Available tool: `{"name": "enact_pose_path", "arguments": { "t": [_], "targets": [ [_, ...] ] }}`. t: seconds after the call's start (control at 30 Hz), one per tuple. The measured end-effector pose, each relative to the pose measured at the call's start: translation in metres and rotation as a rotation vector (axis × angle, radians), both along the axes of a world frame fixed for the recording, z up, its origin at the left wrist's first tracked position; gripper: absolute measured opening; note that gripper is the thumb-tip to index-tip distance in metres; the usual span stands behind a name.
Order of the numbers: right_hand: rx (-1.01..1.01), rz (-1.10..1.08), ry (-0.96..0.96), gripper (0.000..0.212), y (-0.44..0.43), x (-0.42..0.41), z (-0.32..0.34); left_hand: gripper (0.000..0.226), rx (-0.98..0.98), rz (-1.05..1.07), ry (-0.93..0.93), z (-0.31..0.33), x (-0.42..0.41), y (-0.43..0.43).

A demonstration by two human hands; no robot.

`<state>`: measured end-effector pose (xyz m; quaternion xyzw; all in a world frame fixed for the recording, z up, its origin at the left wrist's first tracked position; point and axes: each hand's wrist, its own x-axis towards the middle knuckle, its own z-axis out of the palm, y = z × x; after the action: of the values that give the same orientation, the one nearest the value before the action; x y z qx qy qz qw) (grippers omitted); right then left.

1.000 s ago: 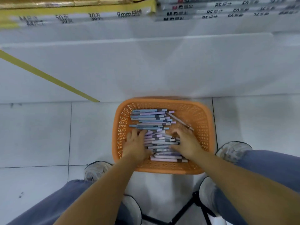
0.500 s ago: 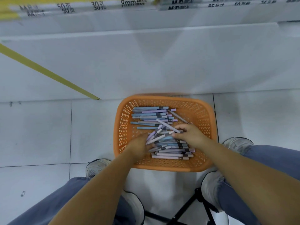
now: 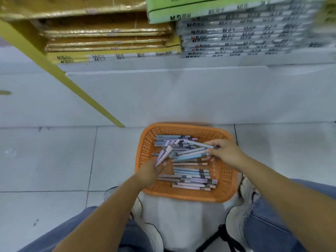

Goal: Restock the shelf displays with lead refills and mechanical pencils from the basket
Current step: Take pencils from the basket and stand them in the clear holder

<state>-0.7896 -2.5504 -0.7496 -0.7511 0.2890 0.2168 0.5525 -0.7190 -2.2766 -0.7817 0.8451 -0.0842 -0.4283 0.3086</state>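
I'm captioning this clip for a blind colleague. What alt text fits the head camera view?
Two bare hands gather pastel mechanical pencils from an orange basket on the tiled floor: the left hand grips a fanned bunch, the right hand pinches several more. Stacked paper packs fill the shelf above.

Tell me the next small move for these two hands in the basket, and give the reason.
Probably lift both hands clear of the orange basket. The left hand already grips a fan of purple pencils, and the right hand pinches several more by their ends, so both look full enough to carry up to the shelf.
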Motion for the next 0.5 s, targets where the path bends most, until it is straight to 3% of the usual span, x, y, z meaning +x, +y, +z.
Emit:
{"name": "enact_pose_path", "arguments": {
  "t": [0.13,0.23,0.33,0.5],
  "targets": [
    [0.032,0.111,-0.067,0.022,-0.007,0.001,0.058,0.023,-0.199,0.158,-0.075,0.051,0.007,-0.014],
    [0.027,0.215,-0.152,0.024,-0.006,0.005,0.115,0.007,-0.373,0.124,-0.017,0.107,0.010,-0.031],
    [-0.023,0.255,-0.254,0.021,-0.003,0.009,0.172,0.020,-0.439,0.039,0.010,0.157,0.010,-0.041],
    [-0.094,0.303,-0.401,0.017,-0.003,0.007,0.252,0.021,-0.593,-0.034,0.028,0.234,0.006,-0.044]
  ]
}}
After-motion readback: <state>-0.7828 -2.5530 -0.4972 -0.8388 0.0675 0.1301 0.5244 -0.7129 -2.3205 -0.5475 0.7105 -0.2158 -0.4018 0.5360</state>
